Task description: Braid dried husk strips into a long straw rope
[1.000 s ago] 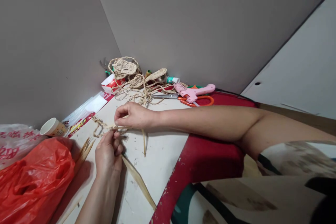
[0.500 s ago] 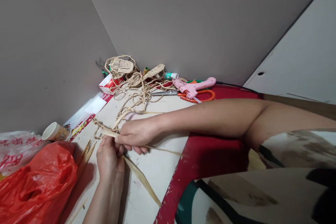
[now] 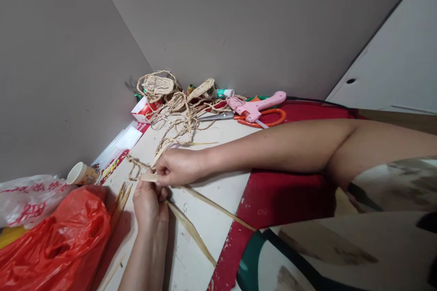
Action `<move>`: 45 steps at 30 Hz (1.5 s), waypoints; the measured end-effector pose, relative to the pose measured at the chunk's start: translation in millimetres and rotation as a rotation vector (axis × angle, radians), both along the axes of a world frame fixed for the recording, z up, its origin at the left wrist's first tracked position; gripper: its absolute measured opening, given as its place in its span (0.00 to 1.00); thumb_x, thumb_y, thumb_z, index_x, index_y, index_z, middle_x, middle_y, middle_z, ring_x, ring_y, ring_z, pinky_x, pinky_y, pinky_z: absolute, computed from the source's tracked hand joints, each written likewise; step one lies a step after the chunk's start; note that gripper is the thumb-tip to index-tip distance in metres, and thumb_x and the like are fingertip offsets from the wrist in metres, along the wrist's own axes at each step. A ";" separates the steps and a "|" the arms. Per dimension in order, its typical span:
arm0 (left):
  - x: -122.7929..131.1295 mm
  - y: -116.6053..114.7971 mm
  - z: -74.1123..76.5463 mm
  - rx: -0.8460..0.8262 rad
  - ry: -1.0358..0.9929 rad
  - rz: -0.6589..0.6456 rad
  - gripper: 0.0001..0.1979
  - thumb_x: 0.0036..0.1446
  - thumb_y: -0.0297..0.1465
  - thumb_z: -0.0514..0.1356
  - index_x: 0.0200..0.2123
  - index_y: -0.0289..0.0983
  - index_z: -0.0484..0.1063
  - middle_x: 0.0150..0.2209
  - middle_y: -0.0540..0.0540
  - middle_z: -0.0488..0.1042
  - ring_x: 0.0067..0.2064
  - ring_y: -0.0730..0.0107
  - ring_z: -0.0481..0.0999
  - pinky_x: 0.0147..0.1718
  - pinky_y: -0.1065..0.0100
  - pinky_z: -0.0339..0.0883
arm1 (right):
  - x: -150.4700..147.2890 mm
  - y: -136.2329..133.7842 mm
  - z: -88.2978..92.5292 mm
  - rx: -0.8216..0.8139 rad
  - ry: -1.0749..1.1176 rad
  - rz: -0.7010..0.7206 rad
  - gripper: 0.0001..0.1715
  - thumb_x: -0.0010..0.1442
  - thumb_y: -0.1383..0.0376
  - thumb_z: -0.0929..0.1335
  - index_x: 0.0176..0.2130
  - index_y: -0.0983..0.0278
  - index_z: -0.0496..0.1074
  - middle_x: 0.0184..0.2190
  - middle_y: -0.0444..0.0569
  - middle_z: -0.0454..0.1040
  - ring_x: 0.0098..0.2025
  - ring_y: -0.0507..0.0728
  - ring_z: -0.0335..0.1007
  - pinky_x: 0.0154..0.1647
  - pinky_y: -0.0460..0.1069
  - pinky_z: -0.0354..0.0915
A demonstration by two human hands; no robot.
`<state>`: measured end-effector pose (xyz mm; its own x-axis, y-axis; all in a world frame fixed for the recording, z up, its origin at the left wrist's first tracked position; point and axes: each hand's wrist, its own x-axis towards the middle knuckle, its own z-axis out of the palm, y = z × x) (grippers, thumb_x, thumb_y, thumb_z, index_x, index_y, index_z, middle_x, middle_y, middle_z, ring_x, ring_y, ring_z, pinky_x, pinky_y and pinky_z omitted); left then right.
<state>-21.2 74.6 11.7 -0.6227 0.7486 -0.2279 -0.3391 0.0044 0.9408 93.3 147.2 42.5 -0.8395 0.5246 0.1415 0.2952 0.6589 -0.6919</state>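
Note:
My left hand (image 3: 149,202) is closed around dry straw strips (image 3: 191,232) that trail toward me over the white tabletop (image 3: 205,173). Just above it, my right hand (image 3: 177,167) pinches another straw strip (image 3: 218,207) that runs out to the lower right. A twisted straw braid (image 3: 136,166) leads from where the two hands meet back toward a pile of braided straw cord (image 3: 174,104) in the corner.
Orange-handled scissors (image 3: 239,118) and a pink glue gun (image 3: 256,105) lie beyond my right forearm. A paper cup (image 3: 81,173) lies on its side at left, next to a red plastic bag (image 3: 54,241) and a white bag (image 3: 27,198). Grey walls close the corner.
My right hand has come down from above the braid to meet my left hand. The strip it holds has swung out to the lower right. The view shifted slightly.

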 end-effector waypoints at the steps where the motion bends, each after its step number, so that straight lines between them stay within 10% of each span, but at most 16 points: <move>1: 0.1 0.2 0.1 0.008 0.007 -0.002 0.11 0.36 0.26 0.64 0.20 0.35 0.62 0.13 0.59 0.58 0.13 0.85 0.52 0.13 0.78 0.43 | -0.3 1.1 -0.8 -0.045 0.022 0.008 0.10 0.52 0.63 0.66 0.25 0.68 0.70 0.19 0.42 0.66 0.23 0.47 0.57 0.23 0.43 0.50; 7: -0.3 0.3 1.2 -0.005 0.022 0.014 0.10 0.36 0.26 0.63 0.25 0.34 0.66 0.15 0.58 0.61 0.14 0.84 0.55 0.13 0.77 0.43 | 1.2 6.5 -0.8 -0.248 -0.114 0.116 0.09 0.48 0.62 0.67 0.25 0.66 0.68 0.17 0.41 0.67 0.20 0.47 0.59 0.21 0.43 0.51; 13: 0.1 -2.3 3.8 -0.001 0.089 0.039 0.10 0.39 0.30 0.65 0.25 0.35 0.66 0.15 0.59 0.61 0.14 0.83 0.55 0.13 0.76 0.43 | -1.5 2.5 -5.2 0.028 -0.116 0.049 0.06 0.46 0.66 0.66 0.21 0.66 0.68 0.15 0.43 0.65 0.21 0.49 0.58 0.22 0.44 0.50; 23: -1.8 -3.0 -0.4 -0.004 0.192 0.105 0.08 0.43 0.32 0.64 0.27 0.37 0.69 0.18 0.56 0.67 0.18 0.78 0.64 0.18 0.75 0.56 | 1.5 -0.6 -3.2 -0.350 -0.047 0.202 0.13 0.51 0.59 0.65 0.23 0.67 0.67 0.15 0.41 0.66 0.17 0.46 0.58 0.19 0.42 0.53; 31: 2.0 -0.5 -5.7 -0.001 0.215 0.104 0.10 0.41 0.33 0.65 0.27 0.36 0.69 0.20 0.55 0.70 0.21 0.77 0.68 0.23 0.74 0.60 | -6.4 2.8 -15.7 -0.356 0.104 0.135 0.05 0.46 0.68 0.63 0.22 0.68 0.67 0.15 0.42 0.66 0.18 0.47 0.59 0.20 0.42 0.55; 40: 1.9 -2.1 -0.3 0.011 0.192 0.088 0.08 0.44 0.32 0.64 0.25 0.38 0.67 0.13 0.60 0.57 0.14 0.81 0.52 0.13 0.77 0.44 | -9.6 5.8 -18.3 -0.331 0.156 0.055 0.07 0.45 0.66 0.64 0.23 0.68 0.67 0.14 0.40 0.63 0.18 0.46 0.56 0.19 0.41 0.51; 45: 0.5 -0.3 -6.1 0.031 0.220 0.123 0.08 0.42 0.31 0.65 0.27 0.36 0.70 0.18 0.56 0.68 0.20 0.78 0.65 0.20 0.75 0.59 | -12.5 3.6 -24.4 -0.358 0.166 0.096 0.08 0.47 0.65 0.63 0.23 0.69 0.68 0.16 0.42 0.65 0.18 0.46 0.57 0.19 0.41 0.52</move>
